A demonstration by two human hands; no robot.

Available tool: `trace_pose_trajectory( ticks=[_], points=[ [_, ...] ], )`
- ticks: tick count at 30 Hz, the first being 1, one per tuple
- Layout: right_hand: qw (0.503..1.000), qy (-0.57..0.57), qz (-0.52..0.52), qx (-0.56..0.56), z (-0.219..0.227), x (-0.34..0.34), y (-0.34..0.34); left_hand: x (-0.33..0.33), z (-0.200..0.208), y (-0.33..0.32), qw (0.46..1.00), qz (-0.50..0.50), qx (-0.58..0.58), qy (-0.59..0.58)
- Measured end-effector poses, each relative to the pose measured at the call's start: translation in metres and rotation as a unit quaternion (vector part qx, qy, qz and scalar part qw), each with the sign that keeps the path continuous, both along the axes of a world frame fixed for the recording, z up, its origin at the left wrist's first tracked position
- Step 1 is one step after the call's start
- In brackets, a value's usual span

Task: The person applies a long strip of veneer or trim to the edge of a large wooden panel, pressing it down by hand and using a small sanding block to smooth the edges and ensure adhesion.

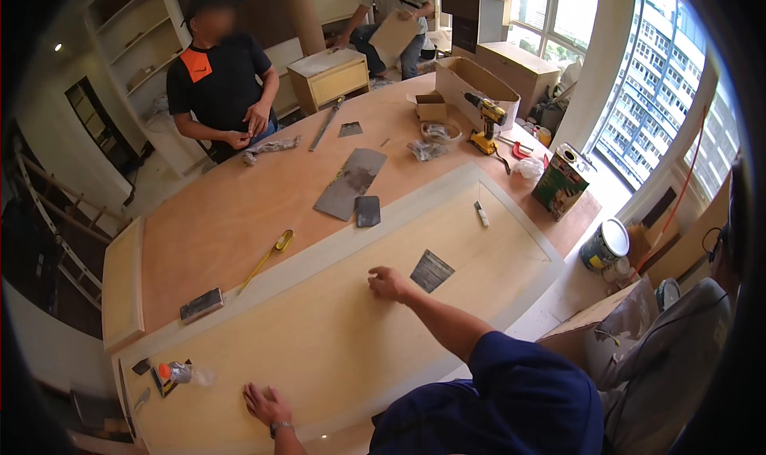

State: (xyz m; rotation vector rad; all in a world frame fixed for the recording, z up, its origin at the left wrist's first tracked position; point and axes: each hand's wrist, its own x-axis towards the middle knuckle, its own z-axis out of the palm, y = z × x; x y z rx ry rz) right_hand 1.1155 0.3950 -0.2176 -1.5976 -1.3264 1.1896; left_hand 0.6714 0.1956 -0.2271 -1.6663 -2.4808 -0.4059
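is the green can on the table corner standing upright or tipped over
Upright. The green can stands on its base at the table corner, its top face with the small cap facing up; its lean is only fisheye bending.

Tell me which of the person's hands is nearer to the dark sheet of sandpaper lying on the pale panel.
Right. The right hand rests on the pale panel just left of the dark sandpaper sheet, not touching it. The left hand lies flat far down the panel, near its lower edge.

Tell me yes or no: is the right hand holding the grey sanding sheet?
No, the right hand rests closed on the pale panel, with the grey sanding sheet lying apart beside it.
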Motion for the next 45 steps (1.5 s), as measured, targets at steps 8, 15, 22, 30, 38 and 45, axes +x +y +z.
trace_pose_trajectory(
  ticks=[8,15,22,30,38,45],
  points=[
    [0.947,-0.305,-0.007,0.102,0.188,0.1,0.205,0.006,0.002,0.007,1.0,0.022,-0.013,0.01],
    [0.895,-0.41,-0.094,0.151,0.38,0.09,0.207,-0.001,-0.004,0.003,0.999,0.028,-0.021,0.012],
    [0.892,-0.425,-0.12,0.098,0.388,0.104,0.194,0.009,-0.003,0.013,1.0,0.02,-0.022,0.003],
    [0.91,-0.378,-0.119,0.121,0.392,0.101,0.189,0.008,0.0,0.011,0.999,0.025,-0.037,0.005],
    [0.903,-0.401,-0.109,0.112,0.39,0.099,0.182,0.008,0.002,0.01,0.999,0.03,-0.035,-0.009],
    [0.897,-0.397,-0.138,0.136,0.384,0.101,0.184,-0.001,-0.007,0.009,1.0,0.011,-0.021,0.009]
  ],
)
